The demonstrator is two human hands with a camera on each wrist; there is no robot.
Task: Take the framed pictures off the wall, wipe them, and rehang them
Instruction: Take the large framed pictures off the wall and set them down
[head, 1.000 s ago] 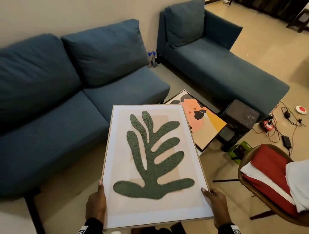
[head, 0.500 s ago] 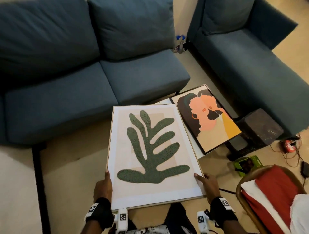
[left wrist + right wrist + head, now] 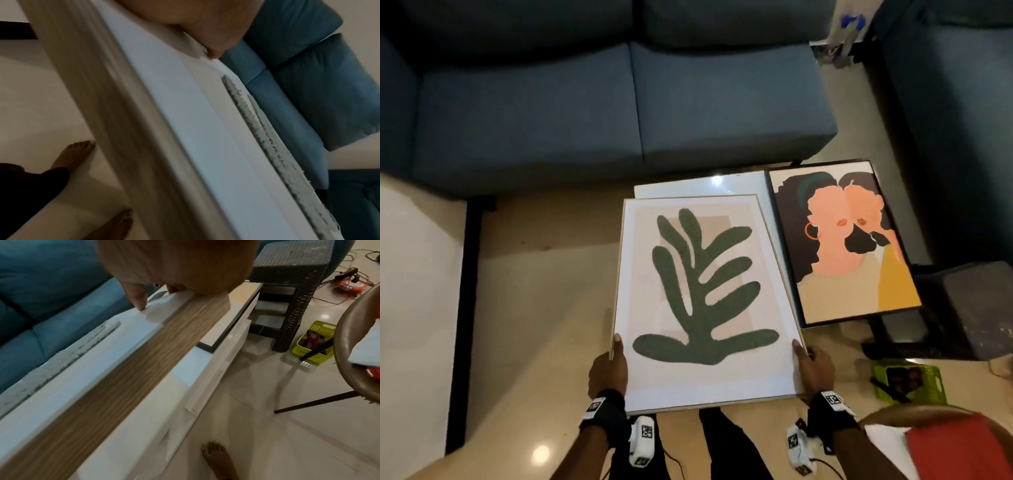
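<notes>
I hold a wood-framed picture of a green leaf face up, above the near end of a low white table. My left hand grips its left edge near the bottom corner, thumb on the glass. My right hand grips the right edge the same way. A second picture, black-framed with two peach faces, lies flat on the table to the right. The left wrist view shows the pale frame edge, the right wrist view its wood-grain side with my thumb on the front.
A blue sofa stands behind the table and a second blue couch at the right. A dark woven stool, a green basket and a chair with red and white cloths sit on the floor right. My bare feet stand on the tiles.
The leaf picture has come down towards the white table while my view tilted downward. Both hands kept their hold on its lower edges.
</notes>
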